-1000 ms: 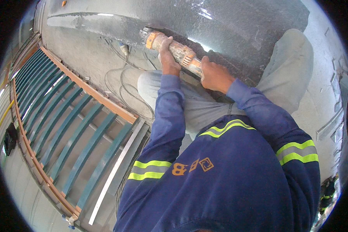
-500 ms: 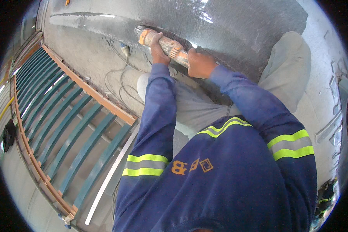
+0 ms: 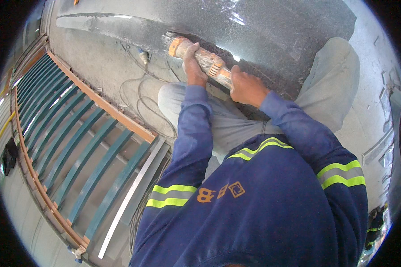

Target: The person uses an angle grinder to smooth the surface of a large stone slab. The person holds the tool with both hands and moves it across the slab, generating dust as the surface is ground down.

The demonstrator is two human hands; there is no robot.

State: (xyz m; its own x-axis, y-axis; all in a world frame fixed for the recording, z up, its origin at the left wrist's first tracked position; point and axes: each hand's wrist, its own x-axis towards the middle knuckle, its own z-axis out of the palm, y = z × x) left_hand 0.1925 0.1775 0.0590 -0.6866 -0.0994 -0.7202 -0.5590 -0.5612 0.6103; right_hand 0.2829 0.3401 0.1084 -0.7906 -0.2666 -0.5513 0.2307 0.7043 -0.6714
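Note:
An angle grinder (image 3: 201, 58), orange and coated in pale dust, lies across the lap side of a large dark slab (image 3: 280, 40). My left hand (image 3: 194, 69) is closed round its front body, just behind the head. Further back, my right hand (image 3: 248, 86) wraps the rear handle. The grinder's head sits against the slab's near edge; its disc is blurred and cannot be made out clearly. Along that edge runs a lighter, dusty band. My knees are bent on either side, close to the slab.
On the left lies a long frame of green slats (image 3: 96, 171) with a wooden rail (image 3: 93, 102). A loose cable (image 3: 140, 95) and a plug connector (image 3: 143, 56) rest on the dusty floor. A white strip (image 3: 124, 207) lies beside the frame. Flat scraps (image 3: 378, 149) are scattered at right.
The grinder and both my hands have shifted to the right and slightly toward me along the slab's edge. My grip on it is unchanged.

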